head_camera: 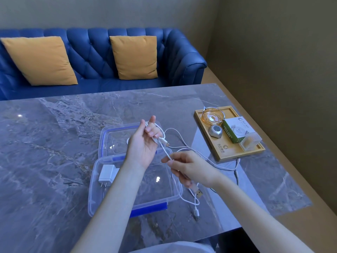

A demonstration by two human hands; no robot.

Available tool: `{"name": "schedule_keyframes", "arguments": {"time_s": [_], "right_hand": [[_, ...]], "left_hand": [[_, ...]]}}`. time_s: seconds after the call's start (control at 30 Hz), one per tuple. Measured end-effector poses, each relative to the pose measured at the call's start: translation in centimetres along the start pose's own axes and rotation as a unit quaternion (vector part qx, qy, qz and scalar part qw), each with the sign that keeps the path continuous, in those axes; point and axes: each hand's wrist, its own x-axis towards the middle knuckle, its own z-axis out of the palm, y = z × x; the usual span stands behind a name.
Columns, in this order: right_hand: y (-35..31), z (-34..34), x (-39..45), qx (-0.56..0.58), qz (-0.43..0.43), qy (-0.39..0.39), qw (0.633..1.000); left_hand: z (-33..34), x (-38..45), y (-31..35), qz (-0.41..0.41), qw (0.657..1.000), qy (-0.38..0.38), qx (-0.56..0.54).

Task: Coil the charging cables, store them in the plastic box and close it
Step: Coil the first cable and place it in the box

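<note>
My left hand (144, 143) is raised over the clear plastic box (102, 203), palm up, with loops of a white charging cable (165, 149) wound around its curled fingers. My right hand (187, 167) pinches the same cable a little lower and to the right. The rest of the cable trails right across the table. A second white cable (194, 200) with USB plugs lies by the box's right side. A white charger plug (107, 175) lies inside the box at its left. The clear lid (111, 137) with blue clips lies flat behind the box.
A wooden tray (221, 151) at the right holds a glass ashtray (212, 116), a small grey gadget (215, 131), a green-and-white carton (235, 130) and a clear case. The grey marble table (54, 143) ends near my body. A blue sofa (94, 57) with orange cushions stands behind.
</note>
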Motion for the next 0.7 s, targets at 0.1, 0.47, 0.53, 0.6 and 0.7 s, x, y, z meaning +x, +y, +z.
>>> {"name": "schedule_keyframes", "arguments": {"time_s": [0.1,0.47,0.53,0.6,0.7], "right_hand": [[-0.7,0.0,-0.4,-0.092,0.025,-0.017,0.995],[-3.6,-2.6,-0.9,-0.453,-0.247,0.149,0.843],[-3.4,-3.4,-0.6,-0.379,-0.271,0.144,0.873],[-3.0,-3.7,-0.3,-0.313,-0.254,0.129,0.906],[-2.4,-3.3,-0.2,-0.201,-0.222,0.108,0.948]], "left_hand": [[-0.4,0.4,-1.2,0.047,0.988,0.014,0.15],[-1.1,-1.6,-2.9,0.03,0.852,-0.064,0.519],[-0.8,-1.9,-2.6,-0.005,0.856,-0.099,0.508],[-0.3,-2.3,-2.2,-0.057,0.87,-0.122,0.475],[0.6,-2.6,-1.8,-0.159,0.887,-0.136,0.412]]}}
